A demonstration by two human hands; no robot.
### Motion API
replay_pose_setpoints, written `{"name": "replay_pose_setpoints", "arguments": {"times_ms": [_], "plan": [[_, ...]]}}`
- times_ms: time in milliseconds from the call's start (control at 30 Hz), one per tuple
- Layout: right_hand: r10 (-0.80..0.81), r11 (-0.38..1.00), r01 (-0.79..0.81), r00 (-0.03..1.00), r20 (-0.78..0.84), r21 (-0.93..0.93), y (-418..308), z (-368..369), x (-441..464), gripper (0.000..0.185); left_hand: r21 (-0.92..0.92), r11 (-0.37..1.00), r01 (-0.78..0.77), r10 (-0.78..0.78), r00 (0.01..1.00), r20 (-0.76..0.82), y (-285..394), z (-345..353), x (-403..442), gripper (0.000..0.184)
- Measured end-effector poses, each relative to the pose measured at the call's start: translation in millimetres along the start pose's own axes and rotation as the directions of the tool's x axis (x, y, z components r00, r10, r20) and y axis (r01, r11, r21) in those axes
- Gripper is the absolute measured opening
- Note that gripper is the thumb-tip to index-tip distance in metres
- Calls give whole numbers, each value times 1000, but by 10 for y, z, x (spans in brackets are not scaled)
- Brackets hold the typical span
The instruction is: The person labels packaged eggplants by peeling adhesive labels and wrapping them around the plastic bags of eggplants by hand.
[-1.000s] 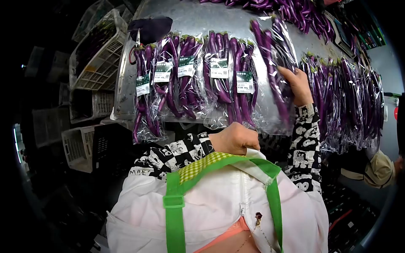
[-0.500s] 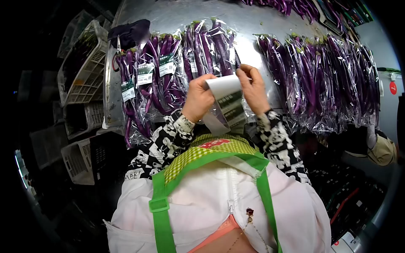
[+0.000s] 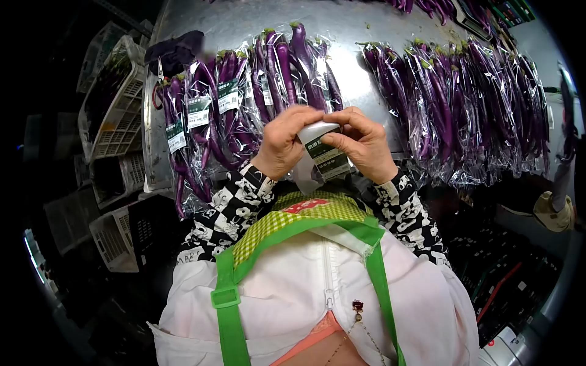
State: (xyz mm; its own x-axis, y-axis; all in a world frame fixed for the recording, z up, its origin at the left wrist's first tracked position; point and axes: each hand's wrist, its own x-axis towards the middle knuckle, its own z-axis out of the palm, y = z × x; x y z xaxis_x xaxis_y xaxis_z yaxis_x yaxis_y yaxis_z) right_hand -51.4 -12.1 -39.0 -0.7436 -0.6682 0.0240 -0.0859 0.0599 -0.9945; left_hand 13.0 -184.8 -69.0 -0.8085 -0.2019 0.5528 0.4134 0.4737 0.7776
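Note:
My left hand (image 3: 285, 143) is closed on a strip of labels (image 3: 329, 160), white on the back with dark green printed labels on its face. My right hand (image 3: 365, 143) pinches the top of the same strip, its thumb over the upper label. The strip hangs in front of my apron. Just beyond my hands lie bagged eggplants (image 3: 284, 67) in clear film. Further left, several bags bear green and white labels (image 3: 199, 111). To the right is a long row of bagged eggplants (image 3: 445, 110); no labels can be made out on them.
A dark cloth (image 3: 174, 53) and red-handled scissors (image 3: 160, 91) lie at the table's left end. Crates (image 3: 125, 116) stand left of the metal table (image 3: 238, 21). Loose eggplants are at the top edge. Part of another person (image 3: 554, 210) shows at the right.
My right hand has left a bag, which now lies with the others on the table. The label strip has come up between both hands, and my right thumb has moved onto a label.

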Motion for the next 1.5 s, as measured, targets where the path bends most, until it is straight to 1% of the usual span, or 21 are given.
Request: {"name": "replay_pose_setpoints", "arguments": {"times_ms": [33,67,133,367,400,467,500,600,667,700,733,800,833,900,1033,1267,1367,1400,1433,1467,1500], "plan": [[28,998,-28,1000,-7,57,3,-2,5,24,-100,989,111,-96,984,151,-10,-2,-28,33],[27,998,-27,1000,-4,55,24,-6,16,24,-99,989,111,-96,984,147,0,16,-59,33],[-2,996,5,1000,-26,94,82,-11,24,22,-198,912,360,-329,928,173,66,61,-87,15],[17,993,-15,1000,-20,116,129,5,34,13,-283,775,566,-510,823,250,-99,109,-277,16],[-16,1000,16,999,-43,3,161,2,56,11,-282,777,562,-508,826,245,-186,127,-350,16],[-58,993,50,996,-64,-110,186,-19,150,9,-147,753,641,-591,758,277,-345,126,-498,20],[-75,991,60,989,-128,-117,198,-37,235,9,73,735,674,-644,661,385,-64,-36,-310,17],[-66,986,30,972,-224,-162,194,-61,503,10,378,715,589,-676,445,587,33,-286,-375,22],[182,977,-153,963,-200,151,234,-4,697,14,565,733,380,-680,422,599,182,-389,-385,23],[159,975,-119,965,-210,188,256,20,795,15,579,784,223,-595,537,598,195,-421,-442,24],[133,971,-83,967,-217,225,253,50,878,16,613,762,207,-609,550,571,231,-438,-470,22],[46,980,6,966,-255,198,132,88,958,16,535,833,139,-466,699,543,236,-450,-506,17],[61,970,1,967,-249,241,65,90,975,16,539,830,142,-470,699,539,241,-445,-497,17],[98,958,-22,962,-256,286,-28,103,988,15,276,949,150,-266,852,451,250,-405,-455,11],[179,931,-104,966,-187,350,76,128,1069,15,48,998,45,-60,910,410,233,-288,-384,11],[202,961,-152,957,-208,231,207,290,1106,18,-29,997,69,-46,871,489,284,-132,-378,11],[11,957,-69,979,-202,-282,496,311,1165,21,-32,999,27,-9,880,476,255,-81,-389,10],[-3,829,-133,970,-241,-544,419,352,1102,19,-46,999,-4,26,870,493,263,-67,-362,11],[-295,609,35,937,-185,-793,791,363,1121,21,-77,997,9,31,863,504,268,-54,-347,12],[11,555,-165,981,-192,-815,625,367,1107,38,-97,995,21,33,856,516,266,-49,-326,12],[75,509,-173,985,-157,-843,519,340,1086,49,-132,991,35,37,861,507,274,-37,-301,13]]}}
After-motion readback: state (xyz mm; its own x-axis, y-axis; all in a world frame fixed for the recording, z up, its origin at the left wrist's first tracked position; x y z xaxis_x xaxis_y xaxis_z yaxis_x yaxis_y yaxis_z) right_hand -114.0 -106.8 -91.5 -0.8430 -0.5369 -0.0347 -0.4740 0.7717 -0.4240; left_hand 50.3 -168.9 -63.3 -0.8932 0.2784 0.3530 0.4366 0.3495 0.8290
